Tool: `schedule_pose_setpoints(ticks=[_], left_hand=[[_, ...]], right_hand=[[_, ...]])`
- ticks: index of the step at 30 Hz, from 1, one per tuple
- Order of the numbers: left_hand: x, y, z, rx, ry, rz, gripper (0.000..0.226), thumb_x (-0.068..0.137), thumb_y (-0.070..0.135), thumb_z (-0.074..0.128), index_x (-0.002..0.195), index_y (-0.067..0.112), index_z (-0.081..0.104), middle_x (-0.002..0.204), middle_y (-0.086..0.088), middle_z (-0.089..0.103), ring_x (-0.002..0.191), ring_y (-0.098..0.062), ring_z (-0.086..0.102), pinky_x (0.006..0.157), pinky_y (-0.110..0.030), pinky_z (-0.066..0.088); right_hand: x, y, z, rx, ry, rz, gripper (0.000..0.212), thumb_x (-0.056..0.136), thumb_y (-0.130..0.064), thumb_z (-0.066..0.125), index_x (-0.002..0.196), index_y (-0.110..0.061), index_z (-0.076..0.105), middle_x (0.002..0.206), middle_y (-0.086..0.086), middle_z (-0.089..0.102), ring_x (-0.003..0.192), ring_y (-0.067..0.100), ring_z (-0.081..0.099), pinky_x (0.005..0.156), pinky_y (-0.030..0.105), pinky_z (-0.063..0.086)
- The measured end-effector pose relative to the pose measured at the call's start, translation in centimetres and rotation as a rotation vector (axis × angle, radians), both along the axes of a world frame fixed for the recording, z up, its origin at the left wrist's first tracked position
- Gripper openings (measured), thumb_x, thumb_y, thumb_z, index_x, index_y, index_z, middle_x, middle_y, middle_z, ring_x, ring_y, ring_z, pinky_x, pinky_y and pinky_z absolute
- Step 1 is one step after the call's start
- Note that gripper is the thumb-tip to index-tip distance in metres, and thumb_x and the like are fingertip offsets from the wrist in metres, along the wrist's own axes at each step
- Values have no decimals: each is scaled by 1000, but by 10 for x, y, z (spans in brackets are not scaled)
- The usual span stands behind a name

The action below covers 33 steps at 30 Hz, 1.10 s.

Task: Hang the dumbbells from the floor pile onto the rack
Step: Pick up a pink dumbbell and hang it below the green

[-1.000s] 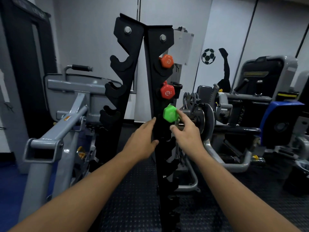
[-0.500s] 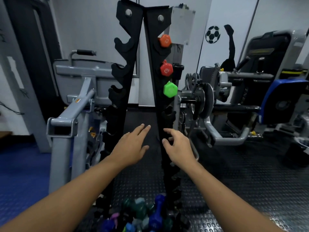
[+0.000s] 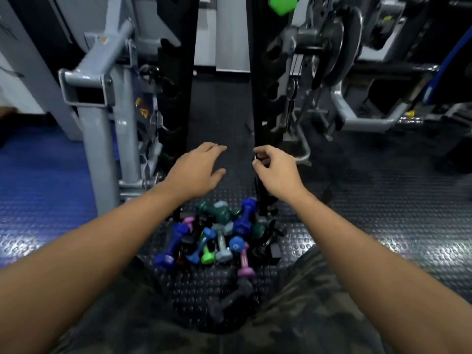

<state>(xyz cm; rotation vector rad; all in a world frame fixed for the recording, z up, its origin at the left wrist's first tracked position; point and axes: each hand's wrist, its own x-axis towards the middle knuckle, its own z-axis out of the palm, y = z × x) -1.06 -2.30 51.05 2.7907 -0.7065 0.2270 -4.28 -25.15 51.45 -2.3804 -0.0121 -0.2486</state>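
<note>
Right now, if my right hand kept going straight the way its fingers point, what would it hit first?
Probably the black rack upright. The right hand has loosely curled fingers aimed forward and slightly left, right at the upright's lower part, and appears empty. Depth from this one view is unclear; it may already be almost touching.

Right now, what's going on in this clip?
A person is clearing a pile of small coloured dumbbells off the gym floor onto a black rack. One green dumbbell hangs on the rack at the top edge of the view. Both hands are empty and held out above the pile: the left hand with relaxed, spread fingers, the right hand with loosely curled fingers beside the rack's right post. No dumbbell from the pile is held at this moment.
</note>
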Motion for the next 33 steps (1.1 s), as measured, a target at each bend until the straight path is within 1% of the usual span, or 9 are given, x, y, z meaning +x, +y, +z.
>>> schedule_pose_setpoints(ticks=[5,8,15,19,21,24,26,29,33], left_hand=[[-4,4,-67,10,145,55,65,102,46,59,159,23,38,157,-1,44,122,-27,62,95,-43,56],[-6,3,-113,3,272,94,64,101,43,59,158,22,40,154,-2,47,126,-29,60,98,-43,54],[4,-8,-236,40,568,145,57,100,36,60,153,19,45,147,-7,52,127,-32,58,98,-46,53],[17,-8,-302,64,746,148,61,101,35,59,158,22,39,154,-8,47,132,-33,54,103,-49,52],[22,-8,-333,73,788,158,64,101,38,58,159,23,36,154,-9,46,133,-34,54,105,-50,51],[26,-15,-380,85,856,157,66,100,40,58,160,27,33,144,-9,48,128,-34,56,102,-50,52],[26,-20,-405,84,899,159,71,99,40,60,162,32,28,147,-8,46,128,-35,56,102,-49,52],[26,-25,-440,69,928,156,76,99,41,61,164,32,24,150,-9,45,130,-35,55,104,-50,51],[22,-29,-467,64,991,186,75,99,39,62,164,29,25,158,-9,39,138,-34,50,109,-49,48]], right_hand=[[-3,6,-76,23,168,-27,31,100,-26,66,131,-19,69,111,-5,69,99,10,64,92,24,50],[0,8,-126,26,313,-71,29,99,-24,67,126,-16,72,112,0,75,101,15,68,94,23,50],[12,3,-245,10,695,-171,27,96,-30,68,120,-18,70,110,5,75,93,21,66,80,28,50],[19,-6,-311,-25,1009,-143,44,100,-37,65,131,-7,65,127,13,68,119,32,63,88,28,45],[21,-9,-345,-40,1112,-159,48,97,-38,68,131,-3,64,131,15,68,121,33,64,87,27,44],[24,-10,-394,27,1185,-210,64,86,-38,81,135,-3,59,130,12,66,110,25,62,84,24,40],[24,-10,-419,29,1196,-237,73,86,-37,81,143,-2,52,132,15,63,118,28,61,89,25,41],[25,-8,-450,27,1201,-259,70,92,-39,76,146,-5,50,140,17,61,129,32,58,91,28,41],[25,-6,-484,66,1226,-285,61,88,-34,80,138,-7,56,125,12,66,115,30,63,87,31,47]])
